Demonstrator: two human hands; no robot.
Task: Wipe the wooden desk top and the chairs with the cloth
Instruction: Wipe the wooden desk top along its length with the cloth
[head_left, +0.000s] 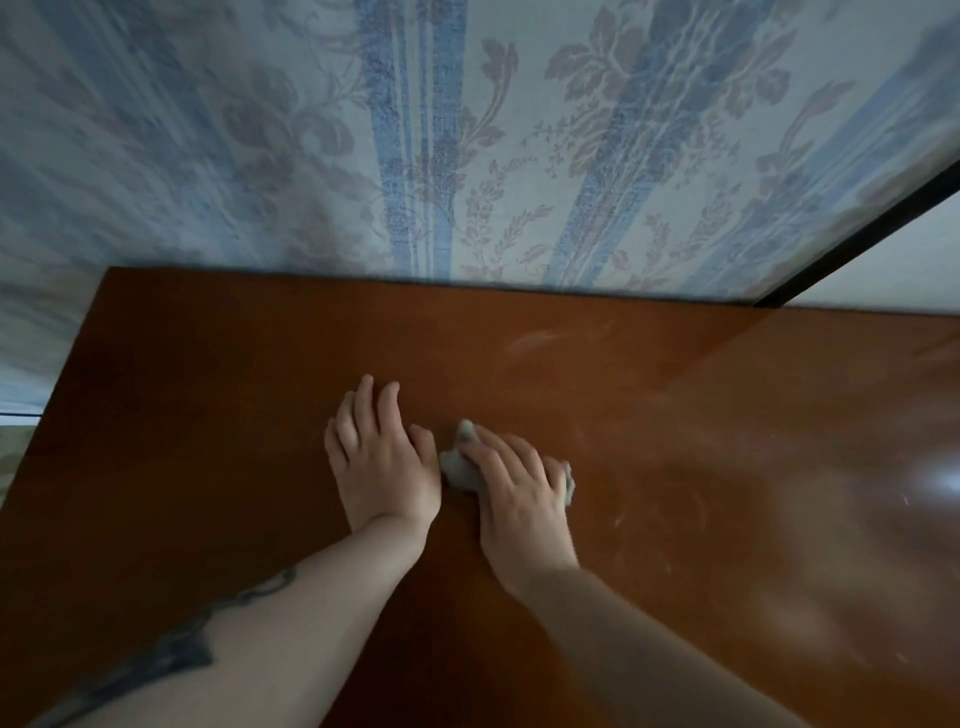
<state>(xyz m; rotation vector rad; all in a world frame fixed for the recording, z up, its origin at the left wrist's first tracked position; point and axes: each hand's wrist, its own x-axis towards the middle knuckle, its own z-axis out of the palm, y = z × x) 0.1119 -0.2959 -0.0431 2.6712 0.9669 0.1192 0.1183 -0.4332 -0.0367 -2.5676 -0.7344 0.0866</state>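
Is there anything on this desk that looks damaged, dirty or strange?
Yes. The desk top shows pale smears and fine scratch-like marks on its right side, near the back edge and right of the right hand, which presses the cloth down. The left hand lies flat beside it. Nothing is spilled or broken.

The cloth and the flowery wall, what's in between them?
Only bare desk top, with some pale smears on the wood. The head view shows nothing standing between the cloth under the right hand and the wall.
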